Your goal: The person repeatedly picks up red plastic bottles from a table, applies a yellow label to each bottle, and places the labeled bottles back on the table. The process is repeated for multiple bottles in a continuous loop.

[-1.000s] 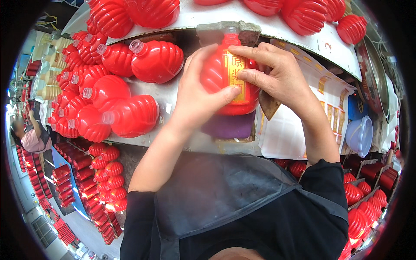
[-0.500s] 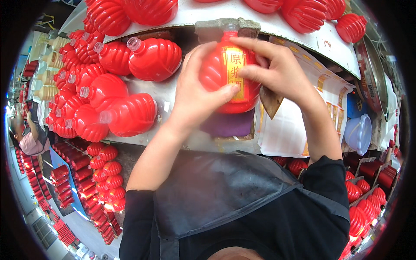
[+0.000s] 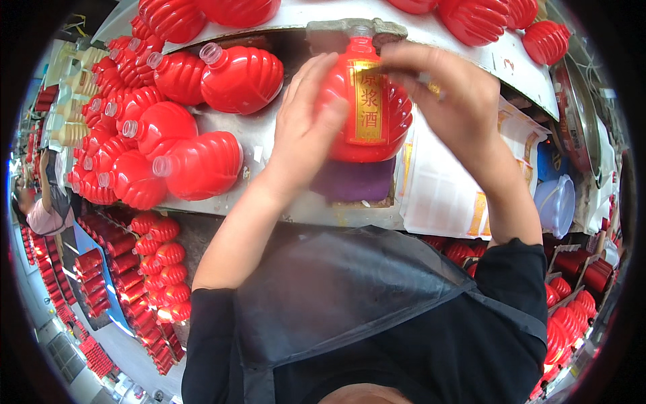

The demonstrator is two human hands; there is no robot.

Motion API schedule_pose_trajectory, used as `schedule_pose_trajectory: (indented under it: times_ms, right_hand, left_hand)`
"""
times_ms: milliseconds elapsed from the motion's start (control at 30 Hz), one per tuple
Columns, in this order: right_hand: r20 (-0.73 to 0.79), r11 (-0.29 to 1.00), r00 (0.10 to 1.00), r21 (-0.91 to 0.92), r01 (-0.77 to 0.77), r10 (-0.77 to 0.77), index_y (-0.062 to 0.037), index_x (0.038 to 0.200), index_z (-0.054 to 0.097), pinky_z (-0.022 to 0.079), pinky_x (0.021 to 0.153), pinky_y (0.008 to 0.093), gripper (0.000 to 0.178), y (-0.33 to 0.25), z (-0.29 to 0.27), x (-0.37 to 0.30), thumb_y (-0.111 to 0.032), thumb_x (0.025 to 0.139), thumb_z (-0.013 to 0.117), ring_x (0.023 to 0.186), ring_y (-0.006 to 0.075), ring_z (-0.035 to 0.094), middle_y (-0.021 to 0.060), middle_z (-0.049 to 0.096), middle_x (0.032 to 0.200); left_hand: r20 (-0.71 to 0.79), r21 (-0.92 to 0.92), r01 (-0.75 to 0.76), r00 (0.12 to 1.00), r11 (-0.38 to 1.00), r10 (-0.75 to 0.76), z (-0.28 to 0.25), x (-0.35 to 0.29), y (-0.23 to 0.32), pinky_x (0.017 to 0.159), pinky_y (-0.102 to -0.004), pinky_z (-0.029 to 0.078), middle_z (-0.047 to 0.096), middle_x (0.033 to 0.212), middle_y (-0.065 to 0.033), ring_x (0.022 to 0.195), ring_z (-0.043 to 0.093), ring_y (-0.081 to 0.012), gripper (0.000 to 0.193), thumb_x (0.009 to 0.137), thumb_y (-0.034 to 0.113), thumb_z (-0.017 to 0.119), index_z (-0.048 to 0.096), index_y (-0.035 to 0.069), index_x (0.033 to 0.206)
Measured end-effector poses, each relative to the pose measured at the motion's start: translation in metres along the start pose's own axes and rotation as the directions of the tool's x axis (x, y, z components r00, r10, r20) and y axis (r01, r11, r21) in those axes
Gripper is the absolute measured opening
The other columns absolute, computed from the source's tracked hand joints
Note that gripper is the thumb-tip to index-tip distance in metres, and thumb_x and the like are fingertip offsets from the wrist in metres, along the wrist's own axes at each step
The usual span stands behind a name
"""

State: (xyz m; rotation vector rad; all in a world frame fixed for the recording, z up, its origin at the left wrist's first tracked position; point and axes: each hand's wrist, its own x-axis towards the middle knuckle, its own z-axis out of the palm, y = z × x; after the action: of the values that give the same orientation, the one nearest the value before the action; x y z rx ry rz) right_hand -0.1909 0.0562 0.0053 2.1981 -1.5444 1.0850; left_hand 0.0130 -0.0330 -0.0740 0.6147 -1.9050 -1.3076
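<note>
Left hand (image 3: pixel 301 121) spread, right hand (image 3: pixel 451 97) blurred, grip unclear, at a bottle (image 3: pixel 370 111) near the table's (image 3: pixel 299 205) front edge; likely slick, best held by its ribs.

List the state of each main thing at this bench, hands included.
Red ribbed plastic bottle: lying, no cap seen
Yellow rectangular paper-like label: on that bottle's face
Purple flat pad: partly covered by bottle
Thin white label sheet: spread out
Red ribbed bottles at left: lying, nearest uncapped
Left hand: open beside bottle
Right hand: blurred, grip unclear
</note>
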Motion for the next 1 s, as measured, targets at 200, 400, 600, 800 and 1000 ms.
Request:
schedule_pose_trajectory:
  times_ms: [200,400,600,800,1000]
  right_hand:
    - [0.105,0.961,0.962,0.139,0.238,-0.253,-0.0044,0.097,0.078,0.06,0.074,0.0364,0.02,-0.046,0.001,-0.057,-0.002,0.077,0.078,0.09,0.0263,0.076,0.0096,0.077,0.096]
    - [-0.057,0.991,0.991,0.046,-0.123,0.125,-0.0073,0.103,0.078,0.057,0.076,0.034,0.025,-0.04,0.002,-0.062,-0.008,0.079,0.077,0.087,0.0237,0.075,0.0063,0.078,0.1]
    - [0.015,0.986,0.998,0.161,0.052,-0.055,-0.006,0.105,0.077,0.058,0.075,0.0358,0.027,-0.048,0.005,-0.048,-0.006,0.078,0.077,0.089,0.0247,0.075,0.0101,0.077,0.104]
    - [0.046,0.937,0.949,0.148,-0.317,0.313,-0.0024,0.11,0.071,0.057,0.077,0.0441,0.02,-0.003,0.012,-0.009,-0.008,0.091,0.069,0.088,0.0395,0.071,0.0184,0.072,0.096]
    - [0.076,0.942,0.939,-0.013,-0.337,0.337,-0.0023,0.115,0.073,0.058,0.083,0.0416,0.024,0.045,0.028,0.012,-0.013,0.093,0.07,0.093,0.0355,0.073,0.0185,0.075,0.103]
  left_hand:
    - [0.003,0.014,-0.069,0.998,0.998,0.069,0.001,-0.002,-0.007,0.123,-0.0436,0.032,0.05,0.154,-0.0222,0.146,0.045,-0.0365,0.055,0.105,0.03,0.056,0.05,-0.001,0.15]
    - [0.021,-0.008,-0.013,1.0,1.0,0.014,0.001,-0.002,-0.005,0.121,-0.0408,0.035,0.05,0.154,-0.0207,0.145,0.046,-0.033,0.056,0.104,0.024,0.059,0.047,-0.001,0.152]
    - [0.046,-0.336,0.179,0.984,0.925,-0.174,0.003,-0.005,0.01,0.122,-0.0344,0.034,0.045,0.156,-0.0112,0.143,0.044,-0.0193,0.054,0.112,0.023,0.05,0.036,0.003,0.16]
    - [0.085,-0.264,0.254,0.967,0.93,-0.24,-0.002,0.02,0.016,0.114,-0.0341,0.043,0.055,0.139,-0.0115,0.129,0.053,-0.0179,0.046,0.102,0.015,0.067,0.047,0.0,0.141]
    - [0.209,-0.214,0.422,0.901,0.881,-0.381,-0.004,0.055,0.019,0.097,-0.0275,0.051,0.065,0.115,-0.0083,0.108,0.063,-0.0129,0.041,0.099,0.017,0.071,0.05,0.0,0.131]
